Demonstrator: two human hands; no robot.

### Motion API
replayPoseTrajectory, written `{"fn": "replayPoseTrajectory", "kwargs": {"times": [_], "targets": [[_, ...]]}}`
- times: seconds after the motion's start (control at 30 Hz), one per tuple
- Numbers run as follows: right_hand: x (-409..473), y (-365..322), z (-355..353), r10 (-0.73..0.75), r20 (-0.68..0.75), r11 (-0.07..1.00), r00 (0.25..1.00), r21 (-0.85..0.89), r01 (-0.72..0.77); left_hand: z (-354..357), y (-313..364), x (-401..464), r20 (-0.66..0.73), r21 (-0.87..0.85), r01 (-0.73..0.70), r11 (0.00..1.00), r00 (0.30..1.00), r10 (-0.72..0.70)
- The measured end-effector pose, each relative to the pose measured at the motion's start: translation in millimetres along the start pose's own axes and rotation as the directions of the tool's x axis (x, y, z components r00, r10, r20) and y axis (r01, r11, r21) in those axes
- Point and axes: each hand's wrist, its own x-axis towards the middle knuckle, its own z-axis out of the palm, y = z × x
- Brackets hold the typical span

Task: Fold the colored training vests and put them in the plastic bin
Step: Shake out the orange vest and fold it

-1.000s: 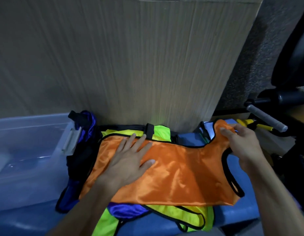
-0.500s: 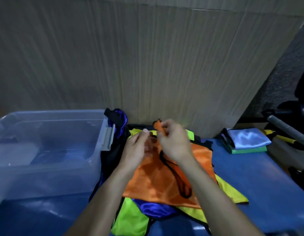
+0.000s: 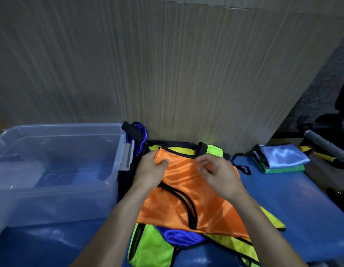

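An orange vest (image 3: 198, 201) with black trim lies folded in half on top of a pile of vests: a lime one (image 3: 152, 245), a blue one (image 3: 182, 236) and a yellow one (image 3: 234, 245). My left hand (image 3: 150, 170) pinches the orange vest's upper left corner between thumb and fingers. Over the vest's upper edge, a little to the right, is my right hand (image 3: 219, 176); its fingers are curled and blurred, so its grip is unclear. The clear plastic bin (image 3: 61, 126) stands open directly left of the pile.
Everything sits on a blue table (image 3: 294, 201) against a tall wood-grain panel (image 3: 167, 74). At the back right lies a folded stack (image 3: 281, 158), light blue on green. Beyond the table's right edge are a grey bar (image 3: 321, 143) and yellow handles.
The orange vest's right half was folded over to the left. My left hand went from pressing flat to pinching the corner; my right hand shifted back rightward along the top edge.
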Motion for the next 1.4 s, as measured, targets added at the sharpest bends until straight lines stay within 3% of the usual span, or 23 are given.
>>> {"fn": "replayPoseTrajectory", "kwargs": {"times": [0.13, 0.37, 0.4, 0.47, 0.5, 0.57, 0.67, 0.77, 0.9, 1.13, 1.4], "targets": [[-5.9, 30.8, -21.0, 0.117, -0.133, 0.972, 0.984, -0.190, -0.141, -0.2, -0.1, -0.3, -0.076, 0.243, -0.107, 0.964, 0.989, 0.129], [-13.4, 82.9, -43.5, 0.351, -0.202, 0.911, 0.914, -0.151, -0.383, 0.8, 8.4, -8.2, -0.110, 0.462, -0.162, 0.872, 0.965, 0.238], [-13.8, 87.8, -45.6, 0.378, -0.193, 0.904, 0.906, -0.133, -0.405, 2.0, 9.6, -10.9, -0.099, 0.543, -0.185, 0.819, 0.954, 0.282], [-13.4, 96.2, -49.6, 0.439, -0.191, 0.885, 0.878, -0.076, -0.459, 9.3, 15.1, -20.6, -0.071, 0.752, -0.228, 0.619, 0.905, 0.420], [-11.9, 101.1, -51.0, 0.464, -0.197, 0.875, 0.864, -0.056, -0.482, 15.9, 18.8, -26.4, -0.049, 0.799, -0.277, 0.533, 0.854, 0.518], [-8.6, 110.4, -51.0, 0.497, -0.206, 0.856, 0.843, -0.039, -0.515, 34.9, 27.7, -39.0, 0.080, 0.751, -0.462, 0.472, 0.773, 0.629], [-4.6, 121.3, -44.1, 0.493, -0.227, 0.857, 0.840, -0.043, -0.514, 71.1, 26.8, -53.6, 0.431, 0.624, -0.655, 0.426, 0.743, 0.512], [-1.0, 126.0, -35.8, 0.414, -0.290, 0.902, 0.863, 0.001, -0.433, 86.3, 12.3, -50.3, 0.590, 0.653, -0.682, 0.329, 0.730, 0.344], [13.7, 130.8, -37.7, 0.258, -0.335, 0.963, 0.906, 0.013, -0.270, 84.1, 1.0, -39.5, 0.588, 0.687, -0.673, 0.273, 0.736, 0.336], [40.3, 147.2, -37.5, 0.030, -0.152, 0.994, 0.988, -0.103, -0.046, 79.1, -14.2, -30.3, 0.624, 0.646, -0.720, 0.254, 0.689, 0.369], [47.1, 155.5, -59.5, 0.070, -0.087, 0.996, 0.994, 0.070, -0.064, 76.6, -14.4, -27.5, 0.617, 0.643, -0.712, 0.281, 0.699, 0.361]]}}
